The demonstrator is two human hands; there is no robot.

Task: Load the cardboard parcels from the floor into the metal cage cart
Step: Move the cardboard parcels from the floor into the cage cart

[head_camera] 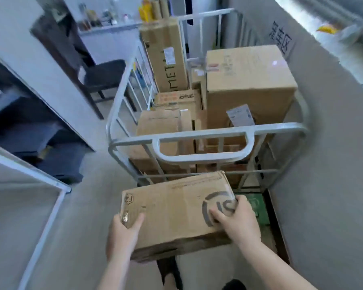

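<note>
- The metal cage cart (pixel 205 136) holds several parcels: a tall upright box (pixel 166 57) at the back and a large box (pixel 249 80) on the right.
- Just before the cart's near rail, both hands carry a flat cardboard parcel (pixel 174 214): the left hand (pixel 122 233) grips its near-left corner, while the right hand (pixel 237 220) curls over its right end.
- Lower cart boxes are hidden behind bars.

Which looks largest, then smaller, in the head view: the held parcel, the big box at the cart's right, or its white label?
1. Held parcel, though nearness to the camera inflates it
2. Big box
3. White label
</note>
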